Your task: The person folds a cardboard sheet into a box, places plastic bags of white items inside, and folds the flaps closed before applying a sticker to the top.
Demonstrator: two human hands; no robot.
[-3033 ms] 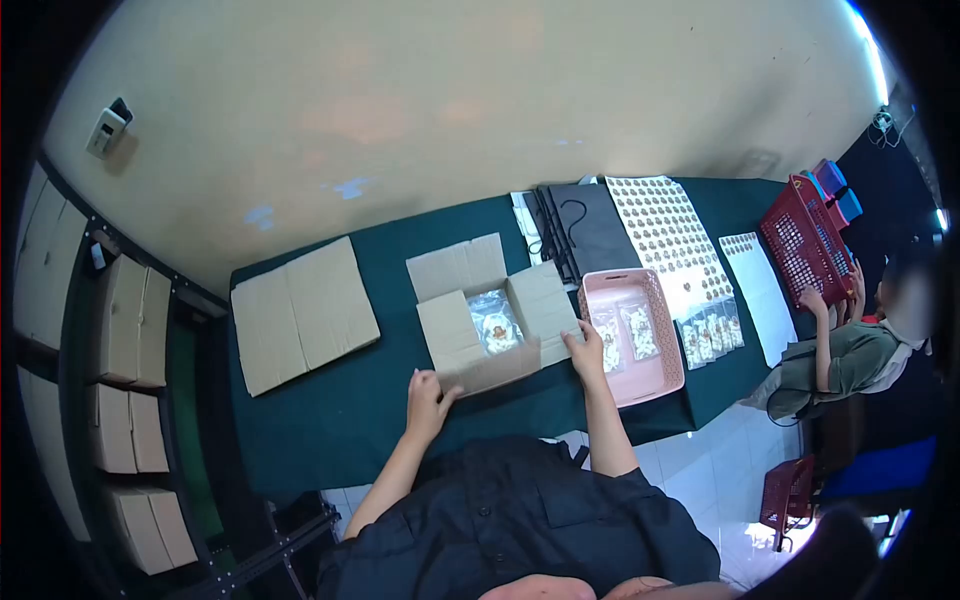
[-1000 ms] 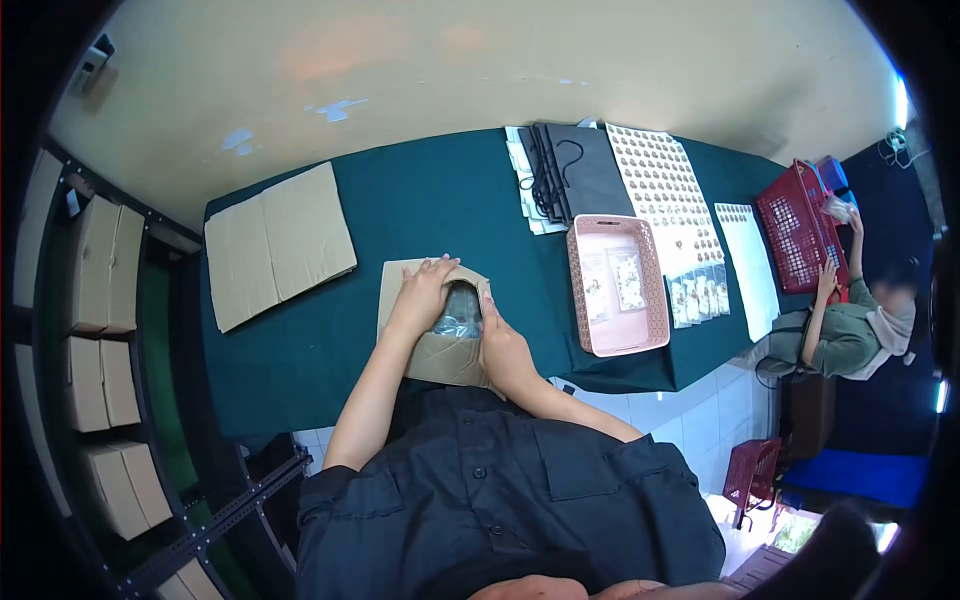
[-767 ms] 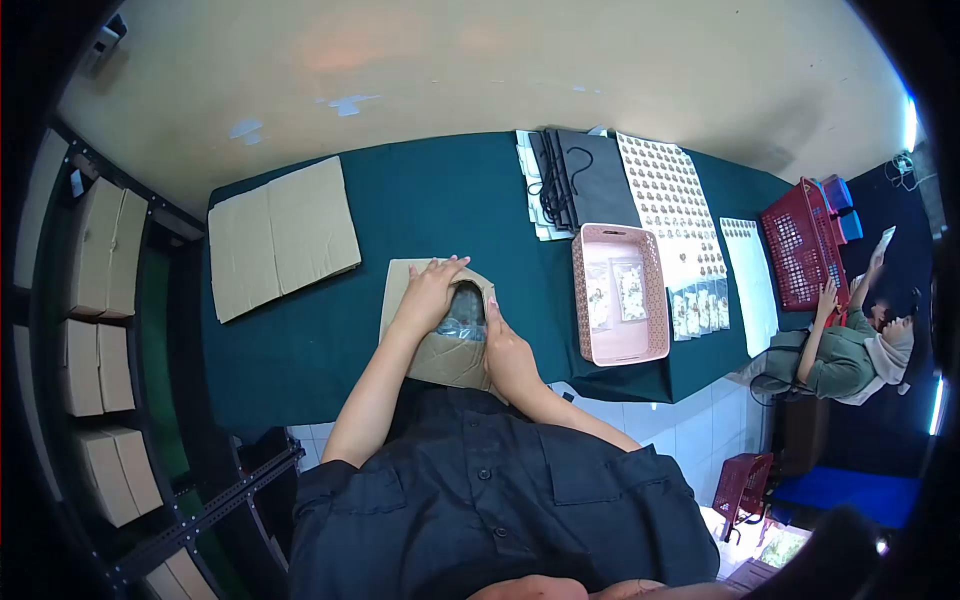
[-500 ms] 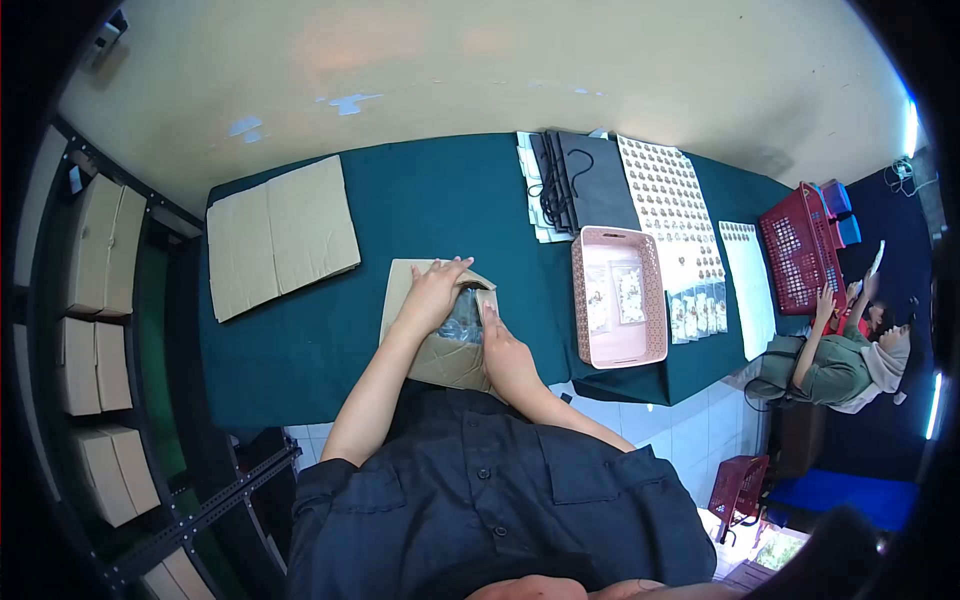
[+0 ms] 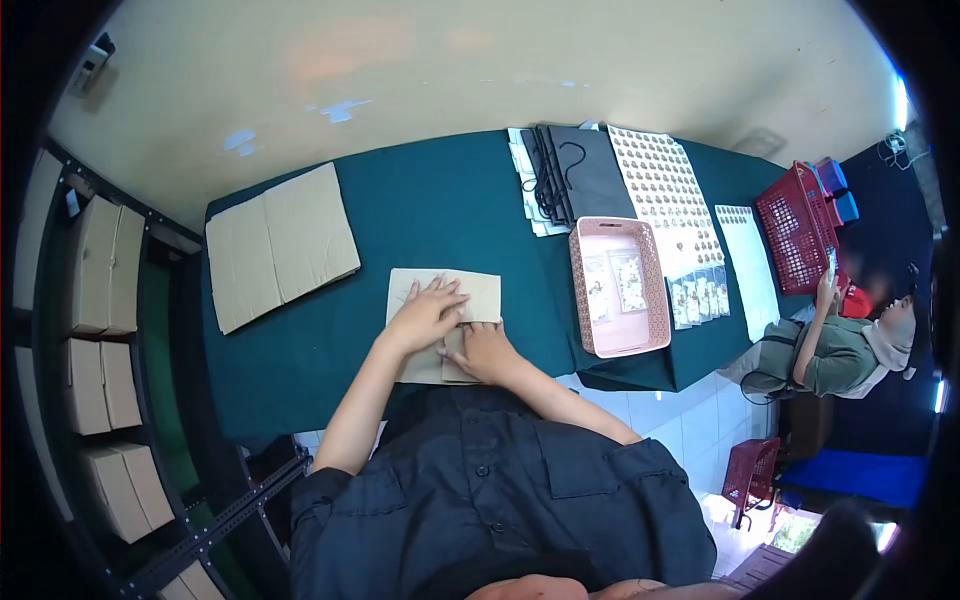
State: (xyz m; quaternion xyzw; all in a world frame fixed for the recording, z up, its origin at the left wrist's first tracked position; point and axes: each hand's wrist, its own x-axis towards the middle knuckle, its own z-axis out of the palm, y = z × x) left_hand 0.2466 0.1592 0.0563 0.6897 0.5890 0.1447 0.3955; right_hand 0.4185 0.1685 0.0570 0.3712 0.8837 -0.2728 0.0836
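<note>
A brown cardboard box (image 5: 475, 290) lies in front of me near the table's front edge, its flaps folded down over the top. My left hand (image 5: 425, 315) rests on the upper flap with its fingers spread. Lower and to the right, my right hand (image 5: 490, 352) presses on the folded flaps, thumb apart from the fingers, its fingertips by the upper flap's edge. What lies inside the box is hidden.
Flat cardboard sheets (image 5: 283, 245) lie at the left on the green-covered table (image 5: 440, 200). To the right are a pink basket (image 5: 635, 343), black bags (image 5: 595, 175), sticker sheets (image 5: 665, 190), small packets (image 5: 700, 298) and a red crate (image 5: 795, 225), with a person (image 5: 840, 350) beyond.
The box's opening, which showed clear plastic inside, is now covered by flaps. My right hand has moved down from the side edge onto the flaps; my left hand has shifted slightly lower.
</note>
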